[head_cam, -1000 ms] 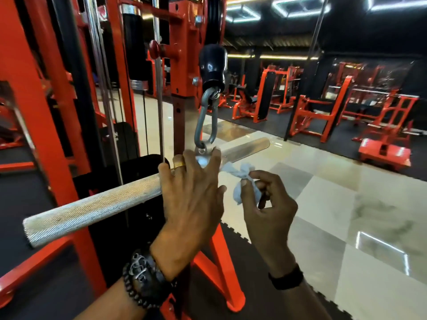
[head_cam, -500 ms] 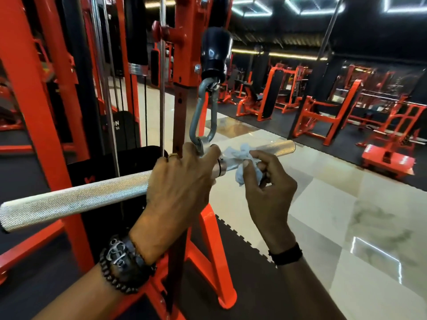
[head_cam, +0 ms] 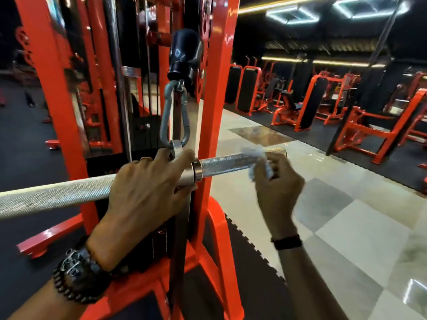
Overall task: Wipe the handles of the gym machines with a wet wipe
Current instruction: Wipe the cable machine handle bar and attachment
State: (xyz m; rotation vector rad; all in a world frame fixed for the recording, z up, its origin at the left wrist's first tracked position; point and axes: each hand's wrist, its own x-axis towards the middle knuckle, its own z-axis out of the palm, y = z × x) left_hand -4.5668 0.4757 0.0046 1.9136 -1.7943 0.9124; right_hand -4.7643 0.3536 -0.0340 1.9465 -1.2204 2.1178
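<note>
Head view. Landmark: carabiner [head_cam: 175,118] hanging from the cable. Straight bar handle [head_cam: 221,164] hangs just below it, knurled steel, roughly level. Left hand [head_cam: 147,181] curls round the bar's middle under the carabiner, steadying it. Right hand [head_cam: 276,181], blurred, pinches a crumpled white wet wipe [head_cam: 255,155] against the bar near its end right of the carabiner. Judgement: right half nearly covered; left half apparently unwiped, other machines remain.

Bar handle [head_cam: 226,163]: silver metal, knurled rough grip, smooth polished collar. Carabiner [head_cam: 175,116]: dull grey metal. Machine frame [head_cam: 216,95]: glossy orange-painted metal. Wet wipe [head_cam: 258,158]: white, crumpled, soft. Right floor tiles [head_cam: 360,227]: glossy, marbled; near mat matt black
</note>
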